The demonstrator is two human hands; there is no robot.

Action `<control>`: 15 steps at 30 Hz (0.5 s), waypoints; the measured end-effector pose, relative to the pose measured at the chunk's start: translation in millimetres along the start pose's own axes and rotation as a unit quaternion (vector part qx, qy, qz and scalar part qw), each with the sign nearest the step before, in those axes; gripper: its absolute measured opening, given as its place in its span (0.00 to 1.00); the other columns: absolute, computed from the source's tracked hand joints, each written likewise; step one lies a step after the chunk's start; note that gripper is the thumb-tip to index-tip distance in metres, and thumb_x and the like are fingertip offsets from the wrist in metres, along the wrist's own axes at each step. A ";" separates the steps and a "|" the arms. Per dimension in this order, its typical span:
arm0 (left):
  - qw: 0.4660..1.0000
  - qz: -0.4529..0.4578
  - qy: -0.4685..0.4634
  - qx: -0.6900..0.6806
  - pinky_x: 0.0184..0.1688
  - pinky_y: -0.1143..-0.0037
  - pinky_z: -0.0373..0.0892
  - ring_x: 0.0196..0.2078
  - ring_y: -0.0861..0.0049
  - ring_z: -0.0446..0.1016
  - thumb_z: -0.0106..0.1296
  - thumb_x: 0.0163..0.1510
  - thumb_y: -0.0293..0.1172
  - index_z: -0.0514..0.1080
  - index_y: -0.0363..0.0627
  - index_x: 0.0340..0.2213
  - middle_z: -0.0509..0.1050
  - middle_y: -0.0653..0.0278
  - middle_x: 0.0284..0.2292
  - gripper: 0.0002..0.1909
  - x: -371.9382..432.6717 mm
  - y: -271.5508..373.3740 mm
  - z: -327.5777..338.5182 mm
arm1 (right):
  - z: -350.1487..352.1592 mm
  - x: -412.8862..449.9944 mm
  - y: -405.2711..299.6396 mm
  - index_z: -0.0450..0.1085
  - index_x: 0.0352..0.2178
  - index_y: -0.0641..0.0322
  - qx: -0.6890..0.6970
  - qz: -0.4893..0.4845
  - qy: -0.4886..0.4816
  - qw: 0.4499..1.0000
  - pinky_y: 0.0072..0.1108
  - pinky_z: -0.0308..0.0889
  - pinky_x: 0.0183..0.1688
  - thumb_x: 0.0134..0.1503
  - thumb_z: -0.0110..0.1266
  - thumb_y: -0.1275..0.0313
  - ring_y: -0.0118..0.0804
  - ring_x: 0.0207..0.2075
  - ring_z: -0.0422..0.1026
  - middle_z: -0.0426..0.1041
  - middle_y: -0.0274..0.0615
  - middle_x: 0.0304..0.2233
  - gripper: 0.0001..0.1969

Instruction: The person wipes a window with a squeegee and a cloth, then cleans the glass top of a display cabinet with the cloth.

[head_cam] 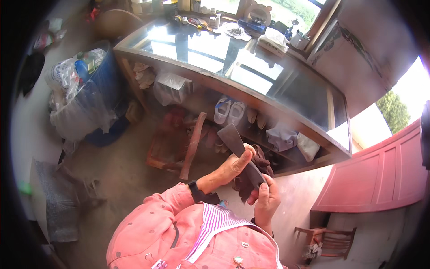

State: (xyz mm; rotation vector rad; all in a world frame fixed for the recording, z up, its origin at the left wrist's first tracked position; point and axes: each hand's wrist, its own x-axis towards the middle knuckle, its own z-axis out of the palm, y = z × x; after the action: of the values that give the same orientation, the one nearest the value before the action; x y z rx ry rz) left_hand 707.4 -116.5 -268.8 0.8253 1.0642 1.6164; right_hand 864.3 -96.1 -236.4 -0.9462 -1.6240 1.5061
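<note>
In front of my chest I hold a long, flat, dark tapered piece (231,139) that looks like a blade or a shoehorn; which one I cannot tell. Its broad end points up and away from me, and a small hole shows near the narrow end. My left hand (231,169) grips it around the middle, thumb on top. Thumb and fingers of my right hand (268,198) pinch the narrow end. Behind the piece, between my hands, hangs a bunched dark brown cloth-like thing (262,161); which hand supports it is hidden.
Ahead stands a glass-topped wooden cabinet (235,88), with white shoes (229,111) and bagged items on its lower shelves. A reddish wooden stool or chair (193,146) stands before it. A blue barrel (106,74) with plastic bags is left; a pink door (373,178) and wooden chair (337,240) are right.
</note>
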 end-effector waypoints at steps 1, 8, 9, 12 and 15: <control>1.000 0.005 0.003 0.000 0.36 0.83 0.58 0.32 0.88 0.57 0.36 0.52 0.64 0.60 0.47 0.37 0.60 0.73 0.30 0.30 6.6 1.3 2.8 | -6.3 12.5 -7.1 0.65 0.40 0.69 0.000 -0.003 -0.004 1.000 0.14 0.57 0.13 0.58 0.42 0.64 0.25 0.11 0.62 0.64 0.35 0.15 0.17; 0.979 0.100 0.145 0.105 0.36 0.82 0.63 0.35 0.87 0.64 0.59 0.45 0.43 0.62 0.44 0.33 0.67 0.68 0.31 0.21 45.5 45.0 -19.9 | -29.3 125.2 -50.2 0.59 0.44 0.68 0.237 0.004 -0.092 0.967 0.16 0.62 0.14 0.58 0.43 0.65 0.29 0.14 0.67 0.68 0.42 0.22 0.18; 0.980 0.099 0.157 0.065 0.34 0.83 0.63 0.33 0.88 0.64 0.62 0.43 0.37 0.63 0.44 0.31 0.67 0.69 0.30 0.19 53.3 59.0 -23.5 | -35.0 147.0 -60.0 0.60 0.44 0.68 0.229 -0.018 -0.094 0.969 0.15 0.62 0.14 0.58 0.44 0.66 0.28 0.14 0.66 0.68 0.41 0.22 0.16; 0.922 0.199 0.256 0.211 0.33 0.83 0.63 0.30 0.87 0.63 0.60 0.42 0.31 0.64 0.43 0.26 0.64 0.71 0.27 0.14 79.9 76.5 -60.5 | -33.6 215.9 -94.4 0.62 0.43 0.67 0.152 -0.088 -0.060 0.983 0.12 0.60 0.14 0.57 0.45 0.68 0.23 0.14 0.64 0.66 0.38 0.21 0.15; 0.832 0.291 0.319 0.347 0.35 0.80 0.63 0.31 0.79 0.64 0.60 0.40 0.28 0.64 0.41 0.25 0.64 0.65 0.28 0.14 114.0 99.3 -96.4 | -18.7 287.8 -129.9 0.64 0.42 0.67 0.081 -0.167 -0.043 0.982 0.11 0.58 0.13 0.56 0.47 0.67 0.20 0.14 0.62 0.65 0.35 0.20 0.15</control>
State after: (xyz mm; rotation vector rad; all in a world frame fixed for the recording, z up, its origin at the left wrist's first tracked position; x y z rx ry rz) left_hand 554.1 -43.0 -211.7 1.1946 2.1162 2.1159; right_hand 738.7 159.6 -99.0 -0.4969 -1.5995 1.4314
